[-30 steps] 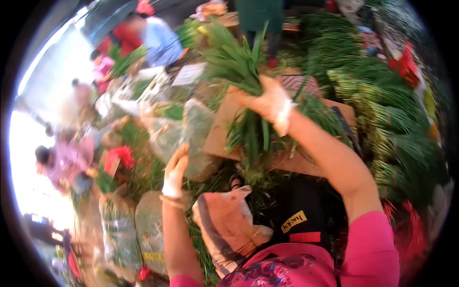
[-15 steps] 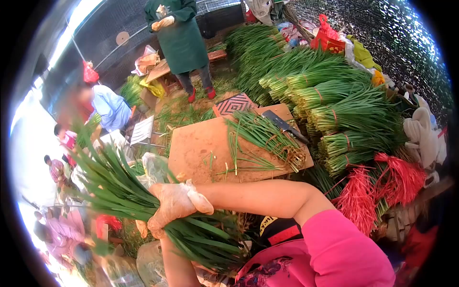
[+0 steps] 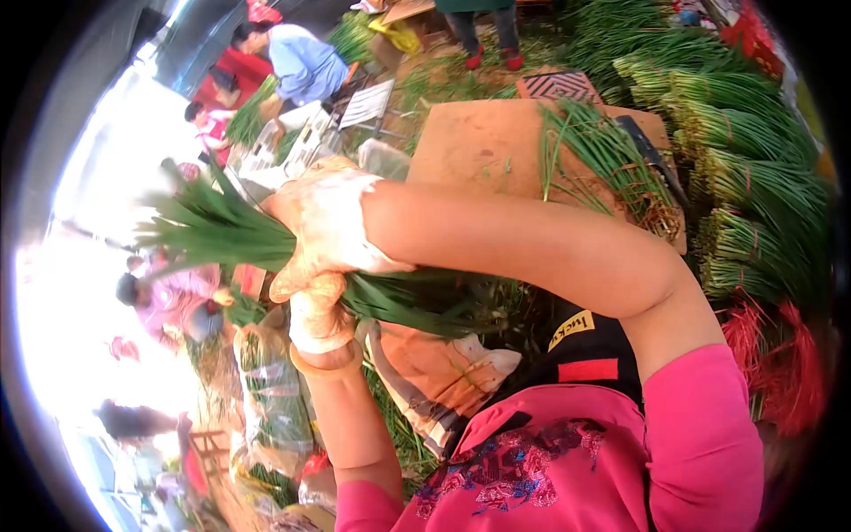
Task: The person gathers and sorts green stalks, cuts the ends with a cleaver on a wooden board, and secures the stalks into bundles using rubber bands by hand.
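A bunch of garlic chives (image 3: 222, 222) lies across both my hands, leaf tips pointing left and the rest passing under my right forearm. My right hand (image 3: 328, 213), in a pale thin glove, is wrapped round the bunch from above. Just below it my left hand (image 3: 321, 310), also gloved, is closed against the underside of the same bunch; its fingers are partly hidden. Beyond my right forearm is a wooden board (image 3: 474, 146) bearing loose chives (image 3: 612, 155) and a dark-bladed knife (image 3: 651, 160).
Tied chive bundles (image 3: 745, 168) are piled along the right, above red plastic strips (image 3: 789, 363). A person in light blue (image 3: 306, 62) sits at the upper left. Another person's legs (image 3: 483, 31) stand behind the board. Bagged chives (image 3: 270, 390) lie at lower left.
My view has swung left and down, so the board sits farther right. My left hand has come up beside my right hand on the chives.
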The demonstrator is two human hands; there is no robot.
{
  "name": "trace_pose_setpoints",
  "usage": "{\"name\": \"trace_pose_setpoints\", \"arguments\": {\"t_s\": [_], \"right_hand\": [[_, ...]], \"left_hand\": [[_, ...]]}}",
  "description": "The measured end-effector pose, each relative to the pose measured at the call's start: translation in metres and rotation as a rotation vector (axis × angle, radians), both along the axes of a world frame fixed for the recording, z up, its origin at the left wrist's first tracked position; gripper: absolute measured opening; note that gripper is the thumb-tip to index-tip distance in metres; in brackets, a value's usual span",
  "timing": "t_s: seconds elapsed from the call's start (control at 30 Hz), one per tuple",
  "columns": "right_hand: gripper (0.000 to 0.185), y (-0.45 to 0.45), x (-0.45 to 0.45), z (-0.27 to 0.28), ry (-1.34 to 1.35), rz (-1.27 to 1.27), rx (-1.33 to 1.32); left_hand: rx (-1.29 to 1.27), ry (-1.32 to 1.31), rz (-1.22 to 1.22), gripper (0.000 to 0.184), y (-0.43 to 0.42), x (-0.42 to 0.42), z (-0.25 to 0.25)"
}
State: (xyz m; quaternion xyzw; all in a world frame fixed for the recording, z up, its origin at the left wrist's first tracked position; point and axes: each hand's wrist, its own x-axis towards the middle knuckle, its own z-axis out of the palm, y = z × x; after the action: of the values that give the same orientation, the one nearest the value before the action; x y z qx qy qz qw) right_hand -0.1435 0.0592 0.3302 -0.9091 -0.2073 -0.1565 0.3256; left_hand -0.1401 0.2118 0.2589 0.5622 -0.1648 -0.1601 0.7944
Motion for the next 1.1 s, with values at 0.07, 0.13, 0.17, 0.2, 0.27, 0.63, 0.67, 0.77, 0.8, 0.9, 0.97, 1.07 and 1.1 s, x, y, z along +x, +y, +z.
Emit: {"name": "trace_pose_setpoints", "arguments": {"t_s": [0.07,0.13,0.17,0.2,0.27,0.63,0.67,0.77,0.8,0.9,0.97,1.07,1.1], "right_hand": [[0.063,0.009,0.002,-0.006,0.288,0.196,0.221],[0.061,0.022,0.014,-0.043,0.619,0.461,0.628],[0.059,0.026,0.021,-0.062,0.786,0.567,0.795],[0.056,0.028,0.028,-0.091,0.703,0.571,0.788],[0.048,0.038,0.024,-0.160,0.898,0.685,0.987],[0.032,0.017,-0.086,-0.333,1.649,0.229,1.323],[0.031,0.004,-0.090,-0.317,1.542,0.151,1.252],[0.024,-0.049,-0.089,-0.317,1.234,-0.082,1.055],[0.025,-0.073,-0.094,-0.328,1.167,-0.182,1.616],[0.035,-0.119,-0.103,-0.317,0.760,0.054,2.200],[0.043,-0.102,-0.105,-0.323,0.828,-0.526,1.973],[0.050,-0.056,-0.104,-0.321,1.098,-0.033,1.751],[0.048,-0.032,-0.100,-0.303,1.091,0.001,1.482]], "left_hand": [[-0.199,0.106,0.133,0.048,0.003,-0.001,-0.021],[-0.176,0.066,-0.061,0.033,-0.001,-0.019,-0.006],[-0.230,0.056,-0.059,0.032,0.010,-0.014,-0.020],[-0.289,0.045,-0.056,0.030,0.022,-0.007,-0.040],[-0.316,0.067,-0.098,0.022,0.047,-0.008,-0.048],[-0.348,0.188,0.672,0.015,0.250,0.002,-0.170],[-0.362,0.210,0.736,0.015,0.254,0.000,-0.184],[-0.425,0.218,0.631,0.014,0.263,-0.017,-0.208],[-0.368,0.151,0.573,0.015,0.281,-0.021,-0.226],[-0.454,0.202,0.775,0.011,0.286,-0.032,-0.240],[-0.486,0.241,0.849,0.015,0.291,-0.031,-0.245],[-0.433,0.291,0.859,0.020,0.273,-0.032,-0.224],[-0.460,0.295,0.873,0.027,0.268,-0.031,-0.219]]}}
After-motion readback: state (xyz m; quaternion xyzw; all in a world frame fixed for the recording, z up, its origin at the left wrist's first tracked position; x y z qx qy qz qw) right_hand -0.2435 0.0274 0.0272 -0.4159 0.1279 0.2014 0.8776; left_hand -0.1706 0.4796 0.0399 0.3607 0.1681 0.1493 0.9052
